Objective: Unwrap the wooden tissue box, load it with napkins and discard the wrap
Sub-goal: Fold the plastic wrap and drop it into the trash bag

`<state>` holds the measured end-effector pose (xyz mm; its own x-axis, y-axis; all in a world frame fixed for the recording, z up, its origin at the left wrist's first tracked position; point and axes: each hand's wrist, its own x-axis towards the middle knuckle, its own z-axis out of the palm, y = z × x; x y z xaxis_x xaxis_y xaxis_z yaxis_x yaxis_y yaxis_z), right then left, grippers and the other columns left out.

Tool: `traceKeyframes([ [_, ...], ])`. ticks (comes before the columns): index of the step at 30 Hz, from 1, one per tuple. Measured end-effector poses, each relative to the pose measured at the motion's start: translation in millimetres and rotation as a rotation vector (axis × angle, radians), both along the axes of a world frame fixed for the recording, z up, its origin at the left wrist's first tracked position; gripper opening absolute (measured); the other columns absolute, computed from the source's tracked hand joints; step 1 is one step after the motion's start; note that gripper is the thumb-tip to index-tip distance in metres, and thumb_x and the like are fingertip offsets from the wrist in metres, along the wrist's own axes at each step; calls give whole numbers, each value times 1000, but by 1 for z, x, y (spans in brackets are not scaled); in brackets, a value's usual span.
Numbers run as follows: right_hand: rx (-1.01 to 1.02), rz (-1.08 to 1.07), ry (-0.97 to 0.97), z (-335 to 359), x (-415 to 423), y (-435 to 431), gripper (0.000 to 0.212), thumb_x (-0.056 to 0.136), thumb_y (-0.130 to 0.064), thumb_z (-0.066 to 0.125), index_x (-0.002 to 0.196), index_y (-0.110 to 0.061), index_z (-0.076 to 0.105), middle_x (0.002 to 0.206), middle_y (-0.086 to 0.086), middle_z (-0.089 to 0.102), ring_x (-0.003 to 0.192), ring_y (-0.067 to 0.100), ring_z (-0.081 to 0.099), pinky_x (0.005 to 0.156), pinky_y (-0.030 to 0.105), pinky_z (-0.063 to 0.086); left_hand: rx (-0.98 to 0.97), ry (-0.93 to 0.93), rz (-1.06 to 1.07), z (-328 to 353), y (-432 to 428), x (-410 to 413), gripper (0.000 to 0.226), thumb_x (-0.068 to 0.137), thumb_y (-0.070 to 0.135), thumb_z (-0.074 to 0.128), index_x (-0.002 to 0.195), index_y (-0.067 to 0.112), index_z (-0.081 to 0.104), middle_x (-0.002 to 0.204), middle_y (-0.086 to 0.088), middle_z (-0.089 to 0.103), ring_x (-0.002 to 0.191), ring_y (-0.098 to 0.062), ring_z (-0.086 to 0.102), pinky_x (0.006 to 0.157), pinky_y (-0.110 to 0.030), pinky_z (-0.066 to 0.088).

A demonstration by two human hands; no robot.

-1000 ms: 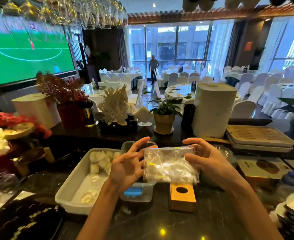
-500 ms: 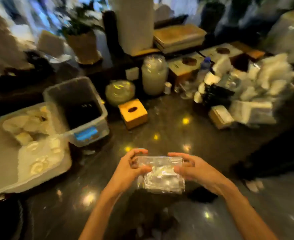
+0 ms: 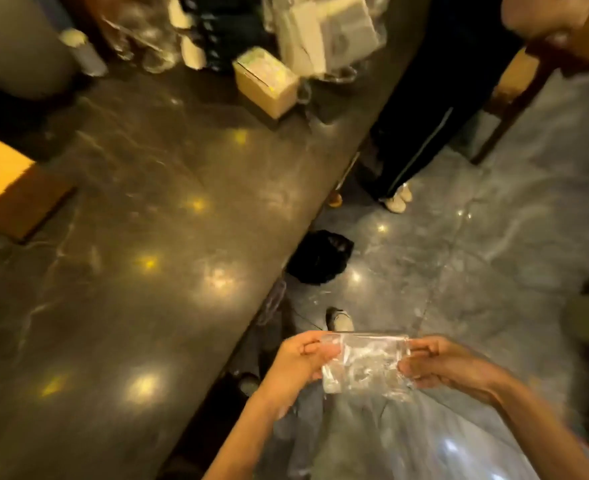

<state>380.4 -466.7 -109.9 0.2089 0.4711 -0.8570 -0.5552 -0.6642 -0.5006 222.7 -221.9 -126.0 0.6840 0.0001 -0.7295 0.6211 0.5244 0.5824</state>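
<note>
A clear plastic wrap point(image 3: 366, 367), folded into a small flat packet, is stretched between my two hands low in the head view, out past the counter's edge and above the floor. My left hand point(image 3: 300, 363) pinches its left end and my right hand point(image 3: 438, 365) pinches its right end. The bare wooden tissue box point(image 3: 7, 188), orange-yellow with a dark oval slot, stands on the dark marble counter point(image 3: 140, 237) at the far left, partly cut off by the frame. Packs of white napkins point(image 3: 324, 32) are heaped at the counter's far end.
A black rubbish bag point(image 3: 321, 256) lies on the grey floor just beyond the counter's edge. A small cardboard box point(image 3: 267, 83) and glassware point(image 3: 147, 46) crowd the counter's far end. Another person's dark trousers and white shoes point(image 3: 397, 199) stand by a wooden chair point(image 3: 515, 95).
My view has swung down and to the right, from the counter to the floor. Both hands have carried the wrap off the counter's edge, still holding its ends.
</note>
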Motion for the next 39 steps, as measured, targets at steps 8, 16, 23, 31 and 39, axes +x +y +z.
traceKeyframes([
  [8,-218,-658,-203,-231,116,-52,16,88,8,58,90,-4,68,75,12,74,61,12,74,53,21,58,126,343,127,-235,-38,125,14,96,-7,46,106,0,53,90,-20,61,73,-26,59,58,-26,55],
  [16,-11,-564,-179,-438,205,37,36,93,11,35,75,1,64,58,3,57,49,9,48,50,13,40,1373,-50,-374,-452,-9,269,58,78,0,75,130,-11,51,135,-30,53,127,-42,52,110,-41,37],
  [23,-90,-351,-230,-542,227,35,27,88,13,44,74,1,63,75,11,58,48,8,57,43,16,45,1240,-44,-837,-569,39,360,59,95,26,57,149,19,33,155,-8,35,143,-27,31,119,-44,26],
  [31,-67,-347,-54,-536,263,-12,25,95,5,37,85,-3,59,69,11,56,59,22,51,44,22,47,911,282,-740,-605,40,378,60,89,51,46,143,26,39,154,-8,37,140,-32,35,117,-41,23],
  [39,-95,-162,-634,-492,244,33,40,86,9,58,94,-28,73,70,-10,76,62,4,68,56,11,52,674,395,-428,-615,27,335,74,97,51,41,154,22,5,163,-3,11,148,-28,18,118,-45,20],
])
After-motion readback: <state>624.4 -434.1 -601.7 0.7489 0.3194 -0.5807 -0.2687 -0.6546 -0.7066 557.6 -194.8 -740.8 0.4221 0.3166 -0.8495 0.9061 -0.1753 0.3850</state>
